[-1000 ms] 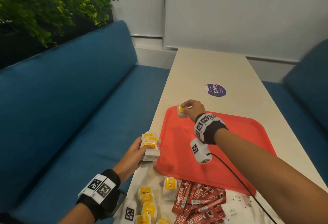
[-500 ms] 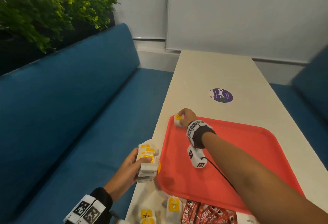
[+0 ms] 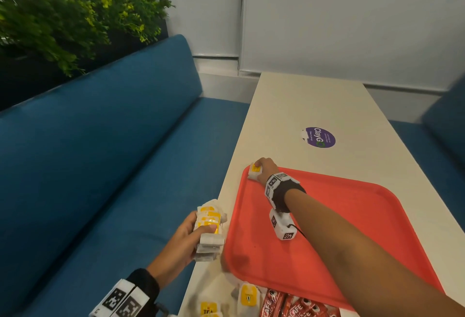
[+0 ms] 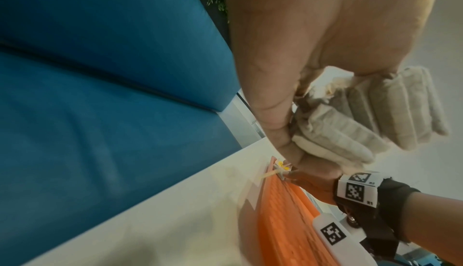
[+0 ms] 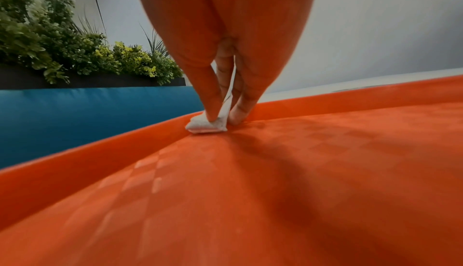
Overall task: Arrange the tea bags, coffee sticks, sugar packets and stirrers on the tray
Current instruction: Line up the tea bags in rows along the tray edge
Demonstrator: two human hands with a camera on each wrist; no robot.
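Lowered since the earlier frames: right hand [image 3: 266,167], previously raised above the flat red plastic tray [image 3: 339,216], now down in the tray's far left corner, at centre frame of the head view. Thumb and fingers [image 5: 213,100] pinch a single white paper tea bag with yellow tag [image 3: 254,172]; the bag's lower edge touches the tray floor against the raised rim.

Left hand [image 3: 187,235]: lower centre of the head view, just left of the tray, position much as before. Fingers curled round a stack of white tea bags with yellow tags [image 3: 210,231], held off the table's left edge.

Loose white tea bags with yellow labels [image 3: 247,296]: bottom centre, on the table in front of the tray's near edge.

Red coffee stick sachets [image 3: 289,306]: bottom edge, beside the loose tea bags, probably overlapping the tray's near rim; the frame cuts them off.

Surface: long cream-white rectangular table [image 3: 302,105], running to the far wall, bearing a round purple sticker [image 3: 320,137] beyond the tray.

Room: blue upholstered bench seat [image 3: 100,153] filling the left half of the frame; green leafy planter [image 3: 63,20] behind its backrest, upper left; pale grey wall panels [image 3: 352,15] across the top; a second blue seat at the right edge.
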